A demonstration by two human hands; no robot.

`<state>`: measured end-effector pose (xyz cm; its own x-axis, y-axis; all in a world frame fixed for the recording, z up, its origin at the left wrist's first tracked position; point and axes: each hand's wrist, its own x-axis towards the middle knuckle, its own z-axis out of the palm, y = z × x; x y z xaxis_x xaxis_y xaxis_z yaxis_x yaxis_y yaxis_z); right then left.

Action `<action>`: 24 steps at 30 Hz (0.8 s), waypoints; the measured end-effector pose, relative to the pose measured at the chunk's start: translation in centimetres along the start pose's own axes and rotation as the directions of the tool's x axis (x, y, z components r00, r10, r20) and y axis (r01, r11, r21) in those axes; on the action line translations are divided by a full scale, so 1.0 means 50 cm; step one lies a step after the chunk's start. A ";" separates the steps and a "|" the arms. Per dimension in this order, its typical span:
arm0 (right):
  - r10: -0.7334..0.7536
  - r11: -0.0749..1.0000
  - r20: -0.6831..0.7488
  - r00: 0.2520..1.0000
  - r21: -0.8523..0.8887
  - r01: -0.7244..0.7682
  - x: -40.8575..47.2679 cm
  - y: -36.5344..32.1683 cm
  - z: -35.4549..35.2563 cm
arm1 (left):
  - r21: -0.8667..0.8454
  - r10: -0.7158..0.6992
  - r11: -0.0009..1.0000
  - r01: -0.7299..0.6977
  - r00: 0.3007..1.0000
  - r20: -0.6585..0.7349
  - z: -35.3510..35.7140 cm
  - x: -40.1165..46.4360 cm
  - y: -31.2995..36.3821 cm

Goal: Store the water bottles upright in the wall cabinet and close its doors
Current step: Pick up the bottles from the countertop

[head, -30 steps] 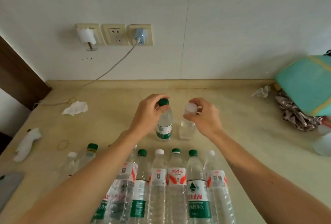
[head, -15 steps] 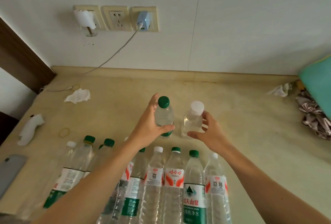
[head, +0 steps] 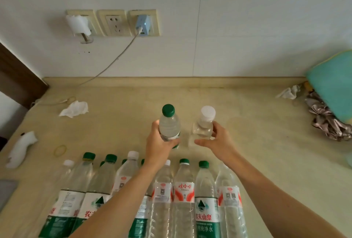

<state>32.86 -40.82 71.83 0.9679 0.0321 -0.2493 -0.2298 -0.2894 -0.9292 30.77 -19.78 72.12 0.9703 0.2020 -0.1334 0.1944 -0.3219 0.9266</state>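
Note:
My left hand (head: 159, 145) is wrapped around the body of a small green-capped water bottle (head: 169, 123), which is upright near the middle of the beige counter (head: 257, 142). My right hand (head: 215, 140) grips a shorter clear bottle with a white cap (head: 204, 123) just to its right. A row of several taller bottles (head: 183, 196) with green and white caps stands along the near edge, partly hidden by my forearms. The wall cabinet is out of view.
Crumpled tissue (head: 74, 108), a rubber band (head: 60, 150) and a white object (head: 20, 151) lie at the left. A charger (head: 142, 24) with its cable hangs from the wall sockets. A teal bag (head: 333, 83) and silvery wrappers (head: 327, 119) fill the right side.
Both hands slid from the caps down to the bodies of the two small bottles and closed around them. The view has tilted, showing more of the near row.

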 end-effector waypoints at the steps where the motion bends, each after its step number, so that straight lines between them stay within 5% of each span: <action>1: 0.002 1.000 -0.031 1.000 0.029 -0.001 -0.009 -0.010 -0.003 | -0.007 0.013 1.000 -0.013 1.000 0.006 -0.006 -0.001 0.003; 13: -0.299 0.933 -0.272 0.915 0.120 0.341 -0.227 -0.294 -0.034 | -0.228 0.406 0.897 -0.378 0.910 0.086 -0.176 -0.069 0.275; 24: -0.666 0.650 -0.424 0.614 0.074 0.756 -0.435 -0.691 -0.142 | -0.299 0.823 0.539 -0.787 0.568 -0.013 -0.344 -0.201 0.704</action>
<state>20.49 -38.28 111.29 0.7904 -0.1928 0.5814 0.5750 -0.0935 -0.8128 25.37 -17.25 112.14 0.7094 -0.1380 0.6912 -0.7023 -0.0555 0.7097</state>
